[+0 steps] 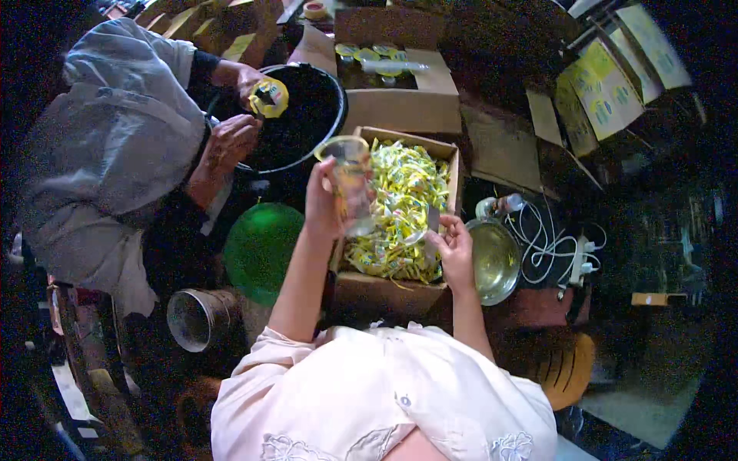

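My left hand [324,201] is wrapped round a clear plastic cup [355,192] with a yellow rim, tilted and a little smeared by motion. It is held over the left side of an open cardboard box [455,180] heaped with yellow-and-white strips [407,180]. Pinched in the fingers of my right hand [457,252] is a small flat greyish blade [433,227], above the box's right side. The blade and the cup are apart.
On the left a co-worker's hands [231,142] hold a yellow-lidded cup [269,98] over a black bucket [307,138]. Nearby are a green basin [263,253], a grey bucket [188,319], a glass bowl [492,261], white cables [542,250] and a box of cups [400,100].
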`<state>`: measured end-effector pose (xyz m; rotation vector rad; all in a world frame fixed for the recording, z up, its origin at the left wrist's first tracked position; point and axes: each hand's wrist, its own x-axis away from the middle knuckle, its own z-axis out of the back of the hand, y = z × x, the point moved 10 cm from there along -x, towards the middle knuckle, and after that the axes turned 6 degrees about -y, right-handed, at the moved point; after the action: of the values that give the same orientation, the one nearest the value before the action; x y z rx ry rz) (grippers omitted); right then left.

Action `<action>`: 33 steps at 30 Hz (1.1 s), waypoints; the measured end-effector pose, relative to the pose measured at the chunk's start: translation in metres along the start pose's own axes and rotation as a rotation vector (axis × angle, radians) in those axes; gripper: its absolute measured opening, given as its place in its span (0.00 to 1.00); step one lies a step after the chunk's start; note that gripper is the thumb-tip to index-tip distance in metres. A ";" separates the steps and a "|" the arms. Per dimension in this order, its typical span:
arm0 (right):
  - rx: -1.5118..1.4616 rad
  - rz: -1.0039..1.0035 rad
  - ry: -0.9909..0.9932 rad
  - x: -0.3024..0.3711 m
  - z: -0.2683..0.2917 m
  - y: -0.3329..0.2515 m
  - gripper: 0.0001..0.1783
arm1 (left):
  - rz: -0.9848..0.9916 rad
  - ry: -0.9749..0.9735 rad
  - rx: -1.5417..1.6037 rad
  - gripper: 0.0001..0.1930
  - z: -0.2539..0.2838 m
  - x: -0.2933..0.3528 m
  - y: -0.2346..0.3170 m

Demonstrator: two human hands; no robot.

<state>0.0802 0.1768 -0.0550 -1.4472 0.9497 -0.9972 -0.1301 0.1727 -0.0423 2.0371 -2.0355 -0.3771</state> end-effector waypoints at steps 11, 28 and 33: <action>0.089 -0.013 -0.039 0.002 -0.013 0.008 0.17 | -0.183 0.000 0.844 0.28 0.046 -0.074 0.081; 0.112 0.015 -0.121 0.008 -0.030 -0.001 0.17 | -0.050 -0.166 0.825 0.31 -0.010 0.002 0.026; 0.843 0.249 -0.328 0.006 -0.057 -0.018 0.14 | -0.106 -0.058 0.702 0.30 0.003 0.023 0.025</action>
<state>0.0291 0.1542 -0.0332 -0.7215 0.3659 -0.7926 -0.1544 0.1498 -0.0372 2.5370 -2.3193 0.3228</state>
